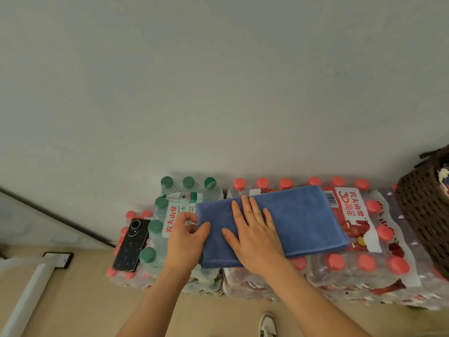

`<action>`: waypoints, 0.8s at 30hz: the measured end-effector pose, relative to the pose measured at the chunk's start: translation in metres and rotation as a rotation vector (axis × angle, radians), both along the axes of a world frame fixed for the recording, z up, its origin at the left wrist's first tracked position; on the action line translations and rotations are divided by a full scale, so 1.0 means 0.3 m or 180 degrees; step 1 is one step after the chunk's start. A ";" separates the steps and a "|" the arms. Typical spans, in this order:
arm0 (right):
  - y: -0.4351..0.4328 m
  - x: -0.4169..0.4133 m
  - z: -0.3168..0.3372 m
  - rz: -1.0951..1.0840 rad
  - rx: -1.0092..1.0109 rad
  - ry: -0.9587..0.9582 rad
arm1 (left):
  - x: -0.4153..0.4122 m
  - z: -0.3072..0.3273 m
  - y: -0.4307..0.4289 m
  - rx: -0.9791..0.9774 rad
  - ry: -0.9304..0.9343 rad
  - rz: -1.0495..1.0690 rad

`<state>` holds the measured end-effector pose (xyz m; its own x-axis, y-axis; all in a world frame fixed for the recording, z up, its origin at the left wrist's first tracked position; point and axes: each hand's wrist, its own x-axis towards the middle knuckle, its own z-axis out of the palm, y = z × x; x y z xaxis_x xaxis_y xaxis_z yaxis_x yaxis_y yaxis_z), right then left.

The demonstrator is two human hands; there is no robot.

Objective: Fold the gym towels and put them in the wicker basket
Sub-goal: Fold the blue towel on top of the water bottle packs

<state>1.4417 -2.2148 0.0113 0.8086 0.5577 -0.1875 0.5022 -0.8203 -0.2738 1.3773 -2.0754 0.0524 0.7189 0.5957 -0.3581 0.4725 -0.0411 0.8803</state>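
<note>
A blue towel (301, 222), folded into a flat rectangle, lies on top of shrink-wrapped packs of red-capped bottles (364, 263). My right hand (255, 232) rests flat on the towel's left half, fingers spread. My left hand (187, 237) pinches the towel's left edge between thumb and fingers. The dark brown wicker basket (422, 210) stands at the far right on the packs, partly cut off by the frame, with something pale showing inside.
A pack of green-capped bottles (170, 215) sits left of the towel. A black phone (131, 244) lies on more bottles at the left. A pale wall rises behind. The floor is tan, with a shoe (268, 324) below and a white bar (31, 288) at the lower left.
</note>
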 end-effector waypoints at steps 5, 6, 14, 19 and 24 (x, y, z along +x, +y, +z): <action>-0.025 -0.015 0.215 -0.0378 0.1130 0.1502 | -0.009 0.089 0.003 -0.0797 -0.0449 -0.0032; -0.037 -0.039 0.266 -0.0354 0.1234 0.1686 | -0.004 0.107 -0.003 -0.0882 -0.0500 -0.0127; 0.007 -0.157 0.272 -0.0578 0.0746 -0.0413 | 0.033 0.197 -0.042 -0.1248 -0.0407 -0.1332; -0.060 -0.118 0.247 -0.0764 0.1617 0.0319 | 0.071 0.126 0.033 0.3426 -0.0385 -0.2514; -0.127 -0.099 0.254 -0.0234 0.1608 0.1542 | 0.031 0.144 0.103 0.3753 -0.0514 -0.3518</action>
